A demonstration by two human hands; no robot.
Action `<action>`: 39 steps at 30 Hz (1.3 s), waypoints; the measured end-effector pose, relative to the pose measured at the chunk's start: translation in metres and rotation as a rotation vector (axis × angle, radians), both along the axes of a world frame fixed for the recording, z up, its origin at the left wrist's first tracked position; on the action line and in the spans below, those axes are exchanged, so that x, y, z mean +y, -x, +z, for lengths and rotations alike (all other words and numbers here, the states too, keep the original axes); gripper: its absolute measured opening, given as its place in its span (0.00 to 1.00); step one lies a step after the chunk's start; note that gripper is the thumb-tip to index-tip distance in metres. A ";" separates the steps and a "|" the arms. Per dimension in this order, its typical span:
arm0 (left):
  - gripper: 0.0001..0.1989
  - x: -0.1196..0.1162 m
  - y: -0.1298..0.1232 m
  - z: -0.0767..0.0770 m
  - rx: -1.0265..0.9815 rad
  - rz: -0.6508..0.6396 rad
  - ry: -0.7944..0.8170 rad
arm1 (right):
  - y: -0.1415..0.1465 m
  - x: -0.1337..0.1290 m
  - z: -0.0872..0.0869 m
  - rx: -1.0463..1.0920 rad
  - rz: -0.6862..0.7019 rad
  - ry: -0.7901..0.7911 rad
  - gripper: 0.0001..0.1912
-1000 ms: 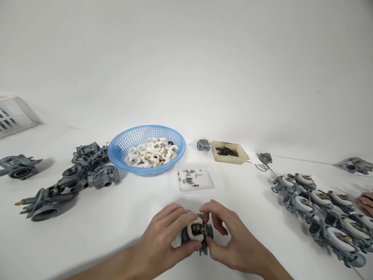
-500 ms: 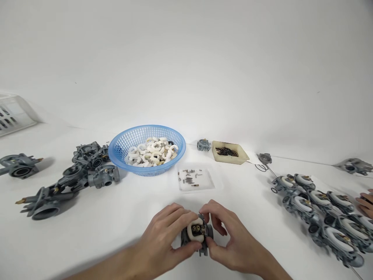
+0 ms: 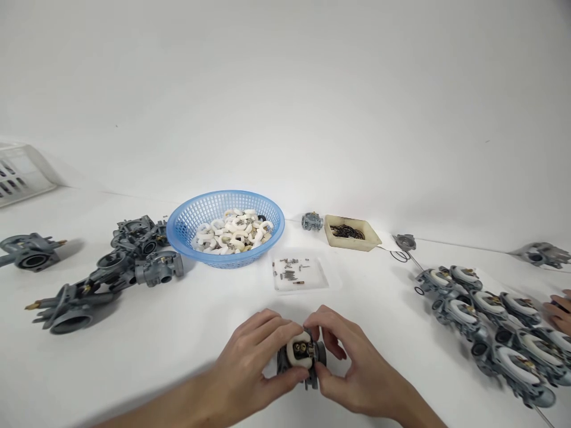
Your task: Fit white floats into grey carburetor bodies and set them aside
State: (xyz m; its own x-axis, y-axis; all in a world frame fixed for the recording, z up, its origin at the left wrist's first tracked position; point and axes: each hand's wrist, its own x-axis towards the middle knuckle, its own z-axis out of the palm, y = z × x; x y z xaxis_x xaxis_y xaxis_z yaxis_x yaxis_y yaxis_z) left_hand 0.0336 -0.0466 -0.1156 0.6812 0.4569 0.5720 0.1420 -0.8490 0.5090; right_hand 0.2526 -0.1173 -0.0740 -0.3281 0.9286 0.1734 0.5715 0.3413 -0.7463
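At the near middle of the table a grey metal carburetor (image 3: 317,352) lies with its inner side up. A white float (image 3: 294,352) sits on it, around two brass jets. My left hand (image 3: 263,356) is closed around the carburetor's left side, thumb at the near edge and fingers at the far edge of the float. From the right, my right hand (image 3: 345,362) grips the same carburetor between thumb and fingertips, near the float's hinge end. Its fingertips partly hide that end, so I cannot make out any small part there.
A blue basket (image 3: 178,246) holds several white floats. Beside it are a clear tray (image 3: 316,279) of small pins and a cream tray (image 3: 357,242) of black rings. Loose carburetors (image 3: 111,267) lie left; carburetors with floats (image 3: 491,309) stand right, near another person's hand (image 3: 561,310).
My hands and the carburetor stay almost in place. At the right edge, the other person's fingers have shifted slightly.
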 end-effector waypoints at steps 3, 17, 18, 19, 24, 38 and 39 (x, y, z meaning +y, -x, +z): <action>0.18 0.000 -0.001 0.000 -0.014 0.003 -0.007 | 0.000 0.000 0.001 0.007 -0.005 -0.005 0.34; 0.19 0.001 -0.001 -0.002 -0.020 -0.002 -0.010 | 0.001 0.003 -0.012 0.185 0.003 -0.016 0.29; 0.19 0.001 -0.001 -0.002 -0.020 0.000 -0.011 | 0.001 0.003 -0.013 0.180 -0.002 -0.017 0.29; 0.19 0.001 -0.001 -0.002 -0.019 0.002 -0.013 | 0.001 0.003 -0.013 0.173 -0.006 -0.020 0.29; 0.19 0.001 -0.001 -0.001 -0.015 0.002 -0.015 | 0.001 0.002 -0.012 0.155 0.003 -0.016 0.33; 0.18 0.001 -0.002 0.000 -0.023 0.008 -0.011 | 0.000 0.002 -0.012 0.116 -0.013 -0.018 0.30; 0.18 0.001 -0.002 0.000 -0.025 0.007 -0.014 | 0.000 0.002 -0.013 0.109 -0.010 -0.016 0.29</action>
State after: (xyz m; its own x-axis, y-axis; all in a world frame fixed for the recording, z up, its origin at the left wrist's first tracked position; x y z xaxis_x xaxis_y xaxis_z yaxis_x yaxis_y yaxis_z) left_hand 0.0351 -0.0460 -0.1161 0.6634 0.4529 0.5957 0.1348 -0.8554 0.5002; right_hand 0.2529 -0.1152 -0.0868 -0.2975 0.9285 0.2224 0.4908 0.3486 -0.7985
